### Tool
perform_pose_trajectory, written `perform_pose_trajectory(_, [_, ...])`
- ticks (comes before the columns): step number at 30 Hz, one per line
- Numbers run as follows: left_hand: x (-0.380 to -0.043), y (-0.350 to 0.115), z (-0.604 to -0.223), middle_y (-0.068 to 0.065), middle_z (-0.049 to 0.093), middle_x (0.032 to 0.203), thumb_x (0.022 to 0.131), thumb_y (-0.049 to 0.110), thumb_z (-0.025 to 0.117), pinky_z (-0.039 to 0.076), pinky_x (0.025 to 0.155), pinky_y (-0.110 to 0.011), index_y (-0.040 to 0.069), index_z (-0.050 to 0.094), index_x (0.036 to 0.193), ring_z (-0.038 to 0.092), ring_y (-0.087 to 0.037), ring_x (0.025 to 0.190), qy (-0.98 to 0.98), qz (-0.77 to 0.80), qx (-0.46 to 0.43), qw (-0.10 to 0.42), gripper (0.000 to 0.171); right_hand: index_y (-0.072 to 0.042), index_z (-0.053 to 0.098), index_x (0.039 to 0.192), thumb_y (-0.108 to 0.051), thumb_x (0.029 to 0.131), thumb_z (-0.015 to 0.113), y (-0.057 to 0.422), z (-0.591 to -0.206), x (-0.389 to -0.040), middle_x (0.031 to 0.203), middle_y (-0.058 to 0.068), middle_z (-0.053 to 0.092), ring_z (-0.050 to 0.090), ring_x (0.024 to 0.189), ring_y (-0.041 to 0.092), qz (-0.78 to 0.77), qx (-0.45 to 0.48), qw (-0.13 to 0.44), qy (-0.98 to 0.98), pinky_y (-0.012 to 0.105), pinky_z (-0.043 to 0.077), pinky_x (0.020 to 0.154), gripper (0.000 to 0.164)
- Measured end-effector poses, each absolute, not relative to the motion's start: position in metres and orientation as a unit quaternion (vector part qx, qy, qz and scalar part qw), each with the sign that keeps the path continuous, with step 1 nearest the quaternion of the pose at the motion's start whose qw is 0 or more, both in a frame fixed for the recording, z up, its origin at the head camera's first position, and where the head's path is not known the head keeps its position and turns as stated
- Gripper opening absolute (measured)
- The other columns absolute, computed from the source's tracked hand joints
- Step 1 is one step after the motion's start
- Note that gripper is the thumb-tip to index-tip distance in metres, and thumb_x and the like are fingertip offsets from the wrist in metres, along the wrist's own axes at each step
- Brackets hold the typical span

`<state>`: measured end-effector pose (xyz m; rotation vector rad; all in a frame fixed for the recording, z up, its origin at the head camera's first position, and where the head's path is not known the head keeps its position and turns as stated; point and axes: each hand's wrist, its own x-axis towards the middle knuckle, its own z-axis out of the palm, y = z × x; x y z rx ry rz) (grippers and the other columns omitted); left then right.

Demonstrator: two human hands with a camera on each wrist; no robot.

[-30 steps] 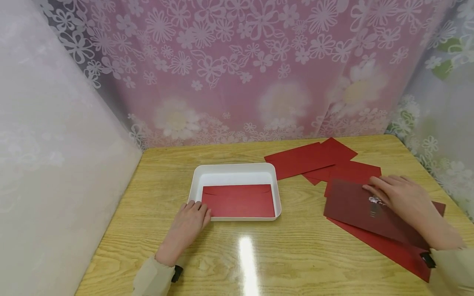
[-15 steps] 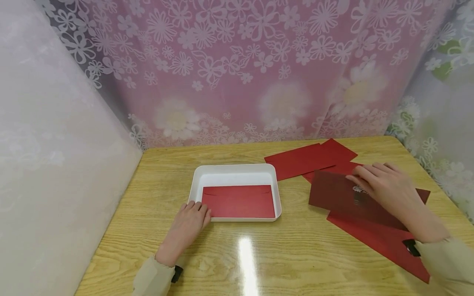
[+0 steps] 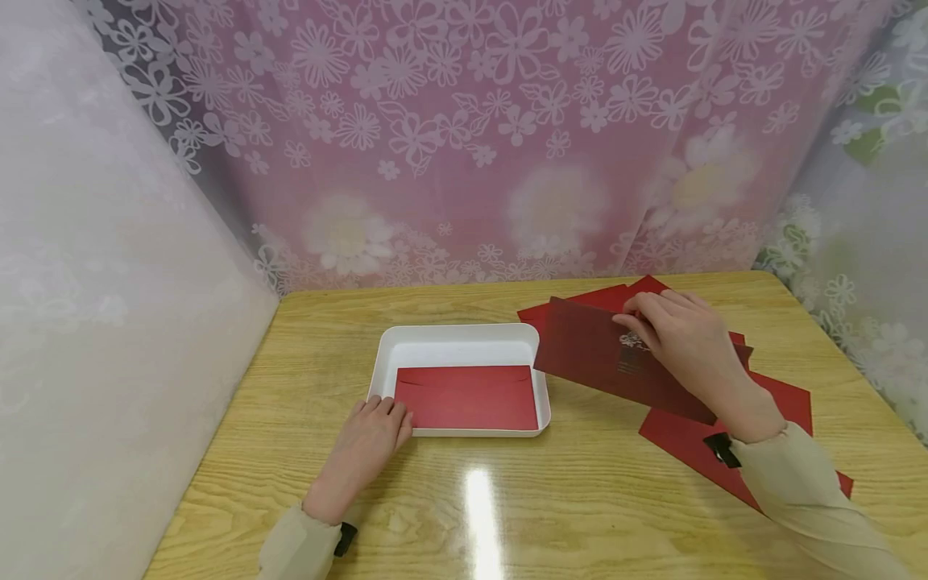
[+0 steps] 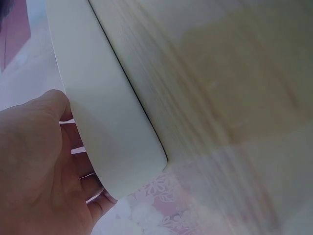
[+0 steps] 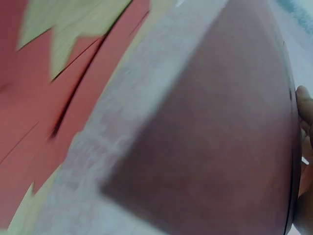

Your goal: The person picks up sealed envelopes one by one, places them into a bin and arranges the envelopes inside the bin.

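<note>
My right hand (image 3: 685, 338) pinches a dark red envelope (image 3: 587, 342) by its long upper edge, between thumb and fingers. The envelope hangs tilted, showing small silvery print, and its left corner overlaps the right rim of a shallow white tray (image 3: 457, 329) in the head view. Inside the tray a red envelope (image 3: 467, 399) lies flat against the near side. My left hand (image 3: 370, 443) grips the tray at its near left corner; in the left wrist view the thumb and fingers meet over the rim, beside the tray's outer wall (image 4: 105, 103). The held envelope (image 5: 230, 127) fills much of the right wrist view.
Several more red envelopes lie scattered and overlapping under and beyond my right arm, one nearest the front (image 3: 689, 443) and another at the right (image 3: 786, 399). A wooden table (image 3: 580, 491) carries everything. Flowered curtain (image 3: 449, 161) stands behind and along the sides.
My right hand has carried the dark red envelope up and left from the pile toward the tray, uncovering envelopes beneath. The left hand and tray have stayed in place.
</note>
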<state>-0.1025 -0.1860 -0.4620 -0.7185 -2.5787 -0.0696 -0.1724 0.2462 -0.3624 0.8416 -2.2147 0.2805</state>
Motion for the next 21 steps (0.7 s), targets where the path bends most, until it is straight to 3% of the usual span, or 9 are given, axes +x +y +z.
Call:
perform_pose_trajectory(2, [-0.102,-0.186,-0.462,0.0,0.041,0.065,0.094,0.016,0.065,0.03,0.061,-0.028,0.012,0.043,0.071,0.036,-0.019,0.063,-0.939,-0.027,-0.26,0.225,0.032,-0.005,0.065,0.098,-0.025,0.091,0.074,0.233,-0.361,-0.176,0.079,0.006,0.068,0.06,0.068,0.022,0.123,0.328,0.357,-0.866,0.04,0.048,0.064,0.023])
perform_pose_trajectory(5, [-0.102,-0.186,-0.462,0.0,0.04,0.065,0.095,0.017,0.064,0.03,0.061,-0.028,0.012,0.043,0.071,0.035,-0.019,0.063,-0.94,-0.029,-0.258,0.22,0.032,-0.005,0.064,0.099,-0.015,0.084,0.08,0.213,-0.361,-0.182,0.081,0.006,0.068,0.062,0.07,0.023,0.136,0.329,0.338,-0.871,0.04,0.05,0.066,0.024])
perform_pose_trajectory(10, [-0.102,-0.186,-0.461,0.0,0.04,0.066,0.096,0.017,0.063,0.03,0.062,-0.028,0.012,0.043,0.071,0.035,-0.019,0.063,-0.944,-0.027,-0.255,0.21,0.033,-0.005,0.065,0.102,-0.014,0.087,0.079,0.181,-0.363,-0.192,0.087,0.006,0.07,0.066,0.077,0.024,0.148,0.338,0.321,-0.872,0.043,0.054,0.071,0.022])
perform_pose_trajectory(21, [-0.104,-0.185,-0.462,-0.001,0.044,0.066,0.094,0.018,0.066,0.034,0.062,-0.03,0.012,0.045,0.07,0.041,-0.021,0.065,-0.944,-0.028,-0.251,0.213,0.032,-0.009,0.065,0.098,-0.021,0.094,0.072,0.115,-0.368,-0.201,0.085,0.003,0.069,0.063,0.07,0.02,0.2,0.346,0.333,-0.854,0.035,0.052,0.059,0.015])
